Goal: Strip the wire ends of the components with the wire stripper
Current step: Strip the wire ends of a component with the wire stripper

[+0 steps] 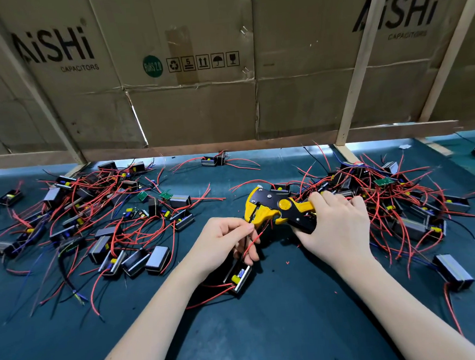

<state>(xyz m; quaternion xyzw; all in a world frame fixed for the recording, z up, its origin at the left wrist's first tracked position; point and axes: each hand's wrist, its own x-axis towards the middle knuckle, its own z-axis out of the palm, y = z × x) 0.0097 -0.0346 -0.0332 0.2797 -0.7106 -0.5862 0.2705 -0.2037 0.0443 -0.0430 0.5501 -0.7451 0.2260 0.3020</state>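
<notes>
My left hand (223, 238) pinches the red wire (250, 245) to steer its end into the wire stripper (279, 209); my right hand (336, 223) fingers grip the handles above the worktop (282, 317).

wire stripper (282, 209): yellow and black | wires (139, 234): mostly red, some black, blue | table mat (283, 325): dark teal | cardboard (197, 109): brown, black print

Printed cardboard (192, 112) behind green mat (269, 332)
</notes>
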